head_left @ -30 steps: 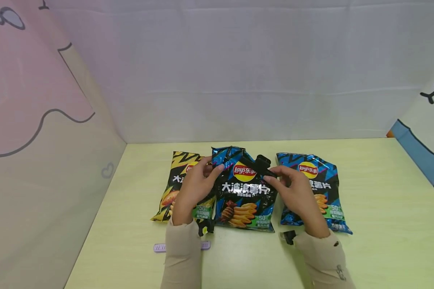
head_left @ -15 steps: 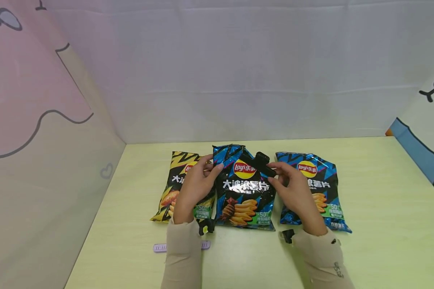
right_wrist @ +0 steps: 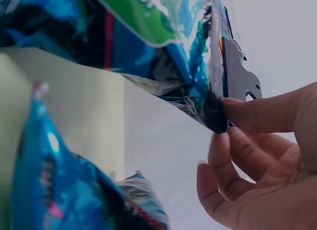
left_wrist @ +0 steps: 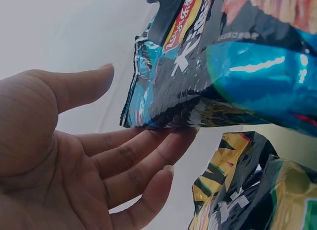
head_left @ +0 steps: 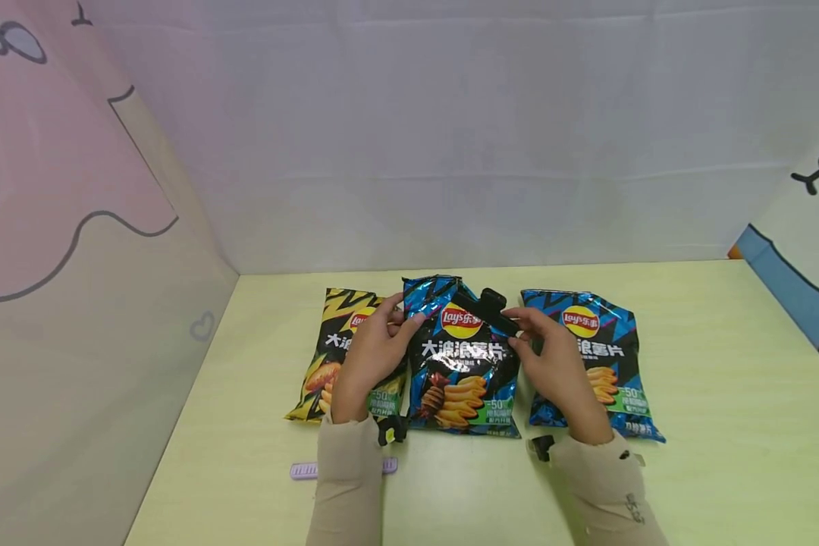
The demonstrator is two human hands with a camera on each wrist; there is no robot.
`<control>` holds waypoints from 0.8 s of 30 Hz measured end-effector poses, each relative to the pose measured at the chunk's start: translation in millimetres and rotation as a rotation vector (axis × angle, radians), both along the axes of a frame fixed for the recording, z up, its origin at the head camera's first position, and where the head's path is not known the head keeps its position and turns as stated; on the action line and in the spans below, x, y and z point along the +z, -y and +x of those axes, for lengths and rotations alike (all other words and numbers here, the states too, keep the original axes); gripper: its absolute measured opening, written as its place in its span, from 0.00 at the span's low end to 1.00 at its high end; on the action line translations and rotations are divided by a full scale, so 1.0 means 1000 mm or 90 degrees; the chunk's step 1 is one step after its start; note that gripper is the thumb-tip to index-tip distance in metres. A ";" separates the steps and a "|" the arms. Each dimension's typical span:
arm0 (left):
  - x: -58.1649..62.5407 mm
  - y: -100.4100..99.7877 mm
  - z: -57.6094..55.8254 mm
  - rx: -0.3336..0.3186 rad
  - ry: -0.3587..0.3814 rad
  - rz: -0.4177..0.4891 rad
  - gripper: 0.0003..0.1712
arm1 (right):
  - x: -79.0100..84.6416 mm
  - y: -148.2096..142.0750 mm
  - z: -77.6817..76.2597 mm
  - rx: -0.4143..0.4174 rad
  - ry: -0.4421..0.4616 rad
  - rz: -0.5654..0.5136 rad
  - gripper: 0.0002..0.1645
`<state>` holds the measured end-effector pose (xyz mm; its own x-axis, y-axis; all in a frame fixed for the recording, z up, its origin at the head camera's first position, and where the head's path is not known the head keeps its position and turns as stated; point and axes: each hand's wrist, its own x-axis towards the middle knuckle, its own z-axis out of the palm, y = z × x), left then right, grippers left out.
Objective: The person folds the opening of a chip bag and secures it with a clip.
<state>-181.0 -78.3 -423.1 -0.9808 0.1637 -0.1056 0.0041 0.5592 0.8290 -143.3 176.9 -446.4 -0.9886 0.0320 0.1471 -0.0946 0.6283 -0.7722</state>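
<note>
At the left, a pale side panel with a pink patch and dark outlines (head_left: 130,303) meets the desk (head_left: 737,379). On the desk's near left lies a purple strip (head_left: 304,471), its middle hidden by the left sleeve (head_left: 346,485). Farther off is a yellow-and-black chip bag (head_left: 322,360), face up, its right part covered by the left hand (head_left: 371,353). That hand is spread, with nothing gripped: in the left wrist view its thumb stands apart from the foil while its fingertips touch the underside of the blue-and-black middle bag (head_left: 460,390) at the far left corner. A small black device (head_left: 391,430) sits by the left wrist.

The middle bag is at the centre of the desk, printed side up. A black clip (head_left: 486,307) slants across its far right corner, sloping down toward the near right. The right hand (head_left: 553,356) pinches between thumb and fingers at that corner, by the clip's lower end. Another dark device (head_left: 541,447) is beside the right sleeve (head_left: 600,478). Farther right, partly behind the right hand, a second blue-and-black bag (head_left: 617,364) lies flat. A pale cloth backdrop (head_left: 450,152) stands along the far edge.
</note>
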 end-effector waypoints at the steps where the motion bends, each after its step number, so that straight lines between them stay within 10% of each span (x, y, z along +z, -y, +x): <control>1: 0.000 0.000 0.000 0.000 0.001 0.002 0.38 | -0.001 0.000 -0.001 -0.004 0.000 0.000 0.22; 24: -0.010 -0.005 -0.005 -0.033 0.004 -0.005 0.43 | -0.019 0.001 -0.011 -0.058 0.002 -0.026 0.21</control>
<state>-185.6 -73.6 -433.3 -0.9704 0.2132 -0.1136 0.0275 0.5645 0.8250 -154.4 175.7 -465.2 -0.9816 0.1283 0.1413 -0.0361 0.6024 -0.7974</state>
